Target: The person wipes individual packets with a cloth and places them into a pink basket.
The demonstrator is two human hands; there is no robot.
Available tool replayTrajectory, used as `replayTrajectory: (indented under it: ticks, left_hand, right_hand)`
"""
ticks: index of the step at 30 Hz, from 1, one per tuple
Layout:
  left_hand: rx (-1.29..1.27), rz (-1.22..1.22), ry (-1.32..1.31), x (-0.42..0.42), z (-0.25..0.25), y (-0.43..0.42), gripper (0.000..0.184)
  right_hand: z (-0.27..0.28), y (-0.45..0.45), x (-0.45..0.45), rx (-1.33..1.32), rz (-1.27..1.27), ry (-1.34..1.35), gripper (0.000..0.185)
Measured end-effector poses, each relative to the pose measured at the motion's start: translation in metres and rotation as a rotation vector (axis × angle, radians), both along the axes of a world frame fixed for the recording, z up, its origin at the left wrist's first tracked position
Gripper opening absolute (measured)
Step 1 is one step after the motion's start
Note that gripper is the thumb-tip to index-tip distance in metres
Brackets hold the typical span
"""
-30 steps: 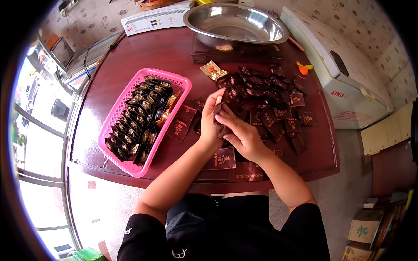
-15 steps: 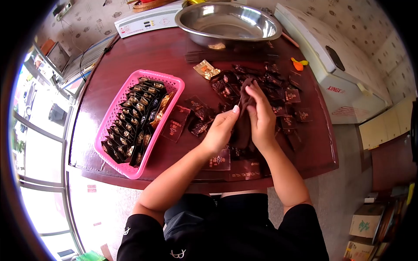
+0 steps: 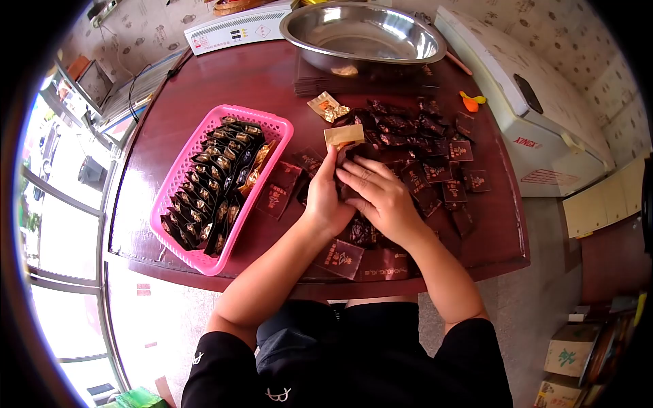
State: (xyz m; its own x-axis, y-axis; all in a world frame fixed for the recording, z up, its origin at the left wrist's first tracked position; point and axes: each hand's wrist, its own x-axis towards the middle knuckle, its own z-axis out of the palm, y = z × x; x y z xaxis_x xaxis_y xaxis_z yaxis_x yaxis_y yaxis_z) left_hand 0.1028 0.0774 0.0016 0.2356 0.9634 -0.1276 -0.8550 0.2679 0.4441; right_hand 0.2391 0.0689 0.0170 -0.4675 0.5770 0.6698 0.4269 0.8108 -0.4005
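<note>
Handling the gold-topped packet [image 3: 345, 134] well probably calls for light, even pressure: pinch it low, leave its pale upper panel uncreased, and work with the fingers rather than the wrists. The forearms are best kept clear of the dark printed sachets [image 3: 401, 128] heaped just beyond and to the right on the table [image 3: 238, 81], since loose ones could easily be dragged along.

The left hand [image 3: 325, 198] appears to have its grip closed on the packet's lower edge, index finger upright against a corner. The right hand [image 3: 381, 192] lies folded over toward the left palm, fingers bent; whether its grip is clamped on anything cannot be told, as the palm is hidden. The packet rises between both hands, right of the pink basket [image 3: 210, 265].
</note>
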Motion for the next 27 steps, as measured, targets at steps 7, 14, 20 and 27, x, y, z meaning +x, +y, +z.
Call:
replayTrajectory:
  ticks: [7, 14, 20, 27]
  left_hand:
    - [0.210, -0.089, -0.031, -0.011, 0.009, 0.004, 0.061]
    - [0.226, 0.067, 0.000, -0.012, 0.008, 0.009, 0.059]
    - [0.295, 0.107, -0.085, -0.016, 0.011, 0.011, 0.055]
    - [0.340, 0.093, -0.113, -0.013, 0.012, 0.007, 0.058]
  right_hand:
    - [0.008, -0.001, 0.005, 0.139, 0.129, -0.082, 0.036]
    - [0.005, -0.006, -0.004, 0.137, 0.110, -0.042, 0.028]
    - [0.001, 0.007, 0.008, 0.112, -0.020, -0.021, 0.031]
    - [0.002, 0.010, 0.022, 0.115, -0.310, 0.377, 0.031]
